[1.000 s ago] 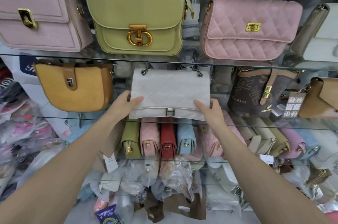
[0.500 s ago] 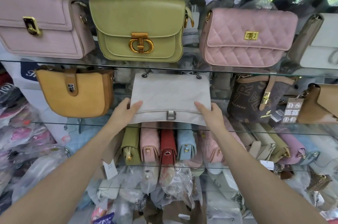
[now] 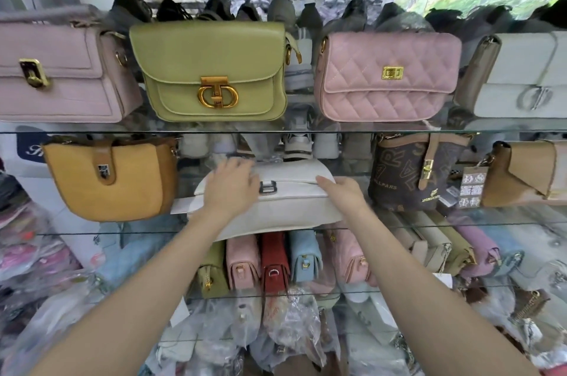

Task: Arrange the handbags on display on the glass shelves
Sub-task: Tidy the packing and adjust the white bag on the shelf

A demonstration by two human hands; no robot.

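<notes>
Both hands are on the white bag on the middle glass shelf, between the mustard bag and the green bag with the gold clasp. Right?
Not quite. The head view shows both hands, left hand and right hand, on the white bag on the middle glass shelf, beside the mustard bag. Its other neighbour is the brown monogram bag; the green bag sits one shelf above.

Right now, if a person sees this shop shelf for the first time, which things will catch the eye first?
First, the white handbag at the centre of the middle glass shelf, tilted back with the left hand and right hand resting on it. Next, the green handbag with its big gold clasp, directly above on the upper shelf, beside the pink quilted handbag to its right.
</notes>
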